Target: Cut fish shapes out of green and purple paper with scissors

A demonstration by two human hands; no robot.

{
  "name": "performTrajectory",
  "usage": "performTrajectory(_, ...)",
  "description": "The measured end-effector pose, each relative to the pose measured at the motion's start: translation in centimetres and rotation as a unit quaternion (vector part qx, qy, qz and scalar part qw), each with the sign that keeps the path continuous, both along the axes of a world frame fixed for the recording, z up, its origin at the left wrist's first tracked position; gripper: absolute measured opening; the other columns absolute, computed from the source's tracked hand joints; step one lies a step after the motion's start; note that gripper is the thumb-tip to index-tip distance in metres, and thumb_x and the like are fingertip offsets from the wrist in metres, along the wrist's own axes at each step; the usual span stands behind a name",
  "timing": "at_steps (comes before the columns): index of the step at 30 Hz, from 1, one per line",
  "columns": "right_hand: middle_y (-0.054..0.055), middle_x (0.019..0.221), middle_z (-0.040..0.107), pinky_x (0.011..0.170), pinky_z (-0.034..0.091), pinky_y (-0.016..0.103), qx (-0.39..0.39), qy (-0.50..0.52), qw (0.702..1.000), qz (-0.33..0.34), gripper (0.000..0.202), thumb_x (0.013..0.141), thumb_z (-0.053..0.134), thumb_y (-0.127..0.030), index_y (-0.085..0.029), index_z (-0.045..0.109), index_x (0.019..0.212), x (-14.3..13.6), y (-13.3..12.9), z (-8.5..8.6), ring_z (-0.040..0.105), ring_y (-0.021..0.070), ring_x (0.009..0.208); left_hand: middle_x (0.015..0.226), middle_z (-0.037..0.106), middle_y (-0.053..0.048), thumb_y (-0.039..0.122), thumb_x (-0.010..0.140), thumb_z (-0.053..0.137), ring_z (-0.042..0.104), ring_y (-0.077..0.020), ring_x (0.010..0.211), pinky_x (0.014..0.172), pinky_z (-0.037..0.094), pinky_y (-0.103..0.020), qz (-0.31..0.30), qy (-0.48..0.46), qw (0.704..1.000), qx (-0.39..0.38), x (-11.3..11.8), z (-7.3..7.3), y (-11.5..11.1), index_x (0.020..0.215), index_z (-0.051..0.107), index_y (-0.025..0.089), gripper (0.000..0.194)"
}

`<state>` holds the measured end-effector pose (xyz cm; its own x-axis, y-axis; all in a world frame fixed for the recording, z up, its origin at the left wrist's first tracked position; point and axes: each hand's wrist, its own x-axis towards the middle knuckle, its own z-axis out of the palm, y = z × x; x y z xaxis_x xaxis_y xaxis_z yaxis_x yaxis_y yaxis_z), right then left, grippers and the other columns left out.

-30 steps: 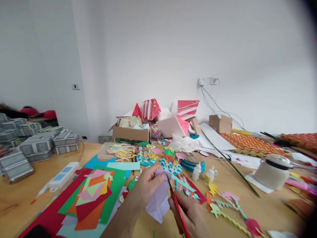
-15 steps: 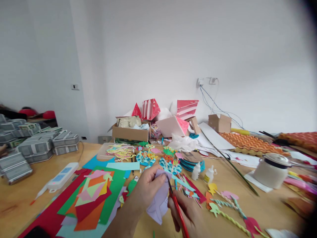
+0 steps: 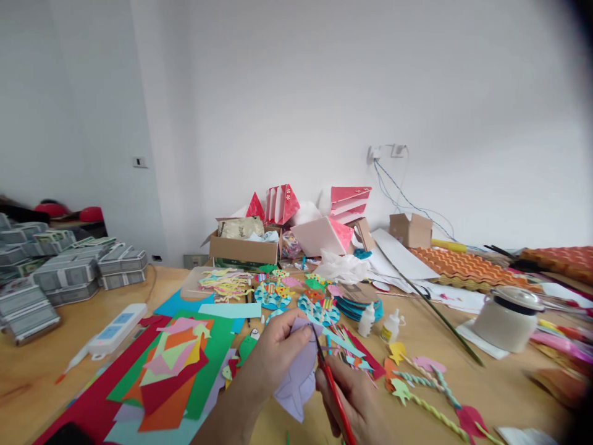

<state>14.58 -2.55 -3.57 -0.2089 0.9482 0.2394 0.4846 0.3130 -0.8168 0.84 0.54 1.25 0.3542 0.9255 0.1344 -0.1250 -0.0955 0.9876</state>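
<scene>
I have the left hand (image 3: 274, 355) in front of me, thumb and fingers pinching the top of a purple paper (image 3: 296, 377) marked with drawn lines. The right hand (image 3: 354, 395) is wrapped around the red-handled scissors (image 3: 334, 392), whose dark blades meet the paper's upper edge beside the left thumb; from here I can't quite make out how far apart the blades stand. The paper is held up above the wooden table (image 3: 407, 417), between both hands.

To the left I see layered coloured sheets (image 3: 173, 383), with a white power strip (image 3: 118, 329) beyond their left edge. On the right lie twisted strips (image 3: 438, 414) with cut paper shapes. Farther out, two small white bottles (image 3: 367, 320) stand upright, left of a lidded pot (image 3: 507, 321). Behind them come an open cardboard box (image 3: 244, 250), red-and-white folded pieces (image 3: 281, 204) and the pale wall (image 3: 287, 93).
</scene>
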Motion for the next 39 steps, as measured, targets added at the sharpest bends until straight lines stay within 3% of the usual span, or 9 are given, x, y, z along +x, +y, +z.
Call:
performTrajectory(14, -0.007, 0.041, 0.037, 0.039, 0.030, 0.020, -0.016, 0.029, 0.999, -0.011, 0.039, 0.085, 0.032, -0.047, -0.021, 0.038, 0.057, -0.4, -0.2, 0.1, 0.040, 0.0099, 0.037, 0.058, 0.038, 0.005, 0.034, 0.075, 0.054, 0.032, -0.0078, 0.052, 0.049, 0.022, -0.021, -0.024, 0.004, 1.000, 0.003, -0.3, -0.3, 0.2, 0.068, 0.047, 0.017, 0.020)
performTrajectory(22, -0.007, 0.042, 0.037, 0.038, 0.030, 0.020, 0.014, 0.036, 0.999, -0.014, 0.038, 0.085, 0.034, -0.047, -0.021, 0.039, 0.057, -0.6, -0.4, 0.1, 0.040, 0.0095, 0.038, 0.061, 0.041, 0.005, 0.036, 0.072, 0.057, 0.035, -0.0088, 0.056, 0.052, 0.025, -0.020, -0.031, 0.008, 0.999, 0.000, -0.7, 0.0, -0.1, 0.069, 0.049, 0.017, 0.021)
performTrajectory(31, -0.007, 0.043, 0.037, 0.037, 0.029, 0.019, -0.032, 0.108, 0.994, 0.008, 0.037, 0.081, 0.039, -0.049, -0.021, 0.039, 0.057, -0.1, -2.4, 1.3, 0.036, 0.0083, 0.036, 0.063, 0.041, 0.004, 0.029, 0.077, 0.050, 0.037, -0.0085, 0.057, 0.052, 0.028, -0.020, -0.079, 0.067, 0.993, 0.057, -1.2, 0.4, -1.0, 0.069, 0.048, 0.017, 0.015)
performTrajectory(34, -0.008, 0.039, 0.037, 0.039, 0.030, 0.020, -0.056, 0.130, 0.990, -0.016, 0.041, 0.080, 0.039, -0.054, -0.021, 0.039, 0.057, 0.8, -3.9, 0.6, 0.034, 0.0088, 0.037, 0.062, 0.042, 0.004, 0.030, 0.077, 0.050, 0.037, -0.0082, 0.055, 0.050, 0.028, -0.020, -0.098, 0.107, 0.986, 0.082, -1.4, 0.6, -1.2, 0.067, 0.048, 0.017, 0.017)
performTrajectory(37, -0.009, 0.039, 0.035, 0.035, 0.027, 0.020, -0.169, 0.120, 0.978, -0.024, 0.046, 0.077, 0.036, -0.064, -0.022, 0.039, 0.060, 1.7, -6.0, -1.1, 0.030, 0.0084, 0.033, 0.062, 0.042, 0.005, 0.030, 0.077, 0.051, 0.036, -0.0076, 0.054, 0.048, 0.027, -0.019, -0.100, 0.092, 0.988, 0.068, -1.8, 0.7, -1.2, 0.070, 0.051, 0.017, 0.014)
performTrajectory(39, -0.008, 0.045, 0.036, 0.041, 0.031, 0.020, -0.203, 0.088, 0.972, -0.085, 0.048, 0.076, 0.036, -0.066, -0.021, 0.041, 0.060, 2.3, -7.3, -2.4, 0.035, 0.0087, 0.038, 0.062, 0.042, 0.005, 0.031, 0.077, 0.052, 0.036, -0.0072, 0.053, 0.048, 0.027, -0.019, -0.100, 0.075, 0.991, 0.051, -2.0, 0.7, -1.0, 0.073, 0.053, 0.018, 0.013)
